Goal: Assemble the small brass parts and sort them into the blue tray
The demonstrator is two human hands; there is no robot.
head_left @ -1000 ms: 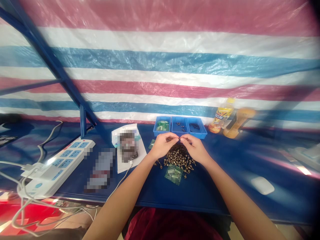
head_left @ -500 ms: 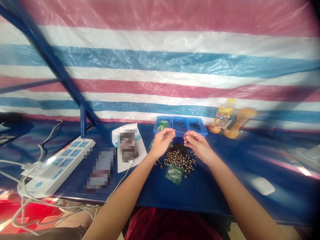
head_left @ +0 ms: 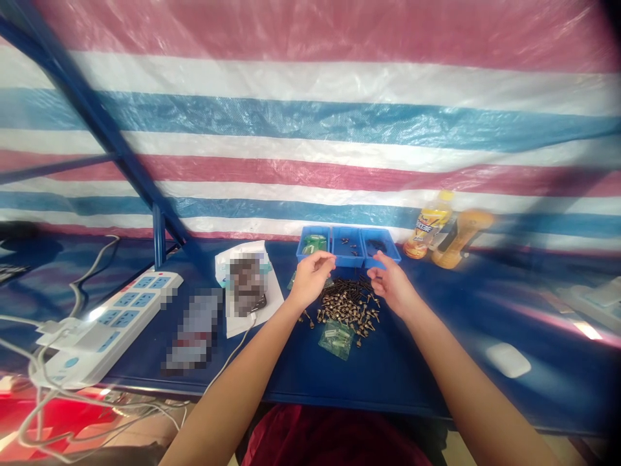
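My left hand hovers at the left edge of a pile of small metal fasteners, thumb and fingers pinched; anything between the fingertips is too small to make out. My right hand is over the pile's right side, thumb and index finger apart, with nothing visible in it. The pile mixes brassy heads and dark shafts. Just behind the hands stand blue bins: the left compartment has a green packet, the others small dark parts. Nearer me lies a small clear green bag with pale pieces inside.
A yellow-capped drink bottle and an amber bottle stand back right. A white rounded object lies to the right. On the left are a power strip with cables and a white sheet under a blurred item.
My right hand has parted from the left, moving slightly right, and its fingers have spread from a pinch. The left hand stays pinched, slightly further left.
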